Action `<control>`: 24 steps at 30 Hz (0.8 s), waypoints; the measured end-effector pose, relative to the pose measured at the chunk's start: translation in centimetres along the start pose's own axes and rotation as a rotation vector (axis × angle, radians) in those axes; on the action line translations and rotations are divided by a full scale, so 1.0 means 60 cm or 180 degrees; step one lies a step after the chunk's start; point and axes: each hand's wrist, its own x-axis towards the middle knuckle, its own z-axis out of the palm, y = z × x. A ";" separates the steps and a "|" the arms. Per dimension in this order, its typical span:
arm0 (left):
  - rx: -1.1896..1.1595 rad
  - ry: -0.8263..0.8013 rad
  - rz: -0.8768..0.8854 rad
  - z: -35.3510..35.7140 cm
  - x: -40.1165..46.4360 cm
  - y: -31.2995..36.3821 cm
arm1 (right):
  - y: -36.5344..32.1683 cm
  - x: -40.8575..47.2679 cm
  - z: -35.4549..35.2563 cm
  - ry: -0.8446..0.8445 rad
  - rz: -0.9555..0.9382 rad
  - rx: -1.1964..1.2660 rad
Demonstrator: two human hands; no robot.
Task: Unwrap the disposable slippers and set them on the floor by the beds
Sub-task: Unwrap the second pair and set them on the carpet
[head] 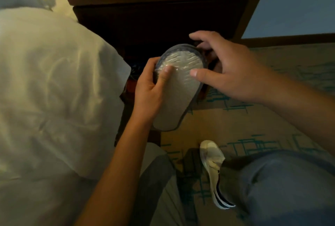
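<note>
We hold slippers [178, 88] sole-up above carpet [253, 120], between bed [54, 89] and nightstand [154, 8] — plastic wrap [183, 59] bunched over toe end. Left hand [150, 91] grips side edge, thumb flat on sole. Right hand [224, 70] fingers spread, curved round toe (actual contact unclear). Own shoe [212, 167] below.

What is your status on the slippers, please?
Left hand grips the plastic-wrapped beige slippers. Right hand open at toe. Wrap still on. Nothing blocking.
</note>
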 end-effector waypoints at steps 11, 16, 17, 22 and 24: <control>0.0341 -0.0040 0.0186 0.010 -0.011 0.038 | -0.001 -0.008 0.011 0.0036 0.0260 0.0438; 0.0271 0.0229 0.0150 0.031 -0.017 0.057 | -0.002 -0.029 0.020 0.0223 0.0401 0.1293; 0.0268 0.0257 0.0130 0.032 -0.014 0.061 | -0.003 -0.034 0.024 0.0294 0.0459 0.1534; 0.0416 0.0211 0.0150 0.026 -0.003 0.065 | 0.002 -0.053 0.038 0.0507 0.0551 0.2230; 0.0437 0.0097 0.0056 0.032 -0.011 0.061 | 0.010 -0.065 0.046 0.0537 0.0576 0.2155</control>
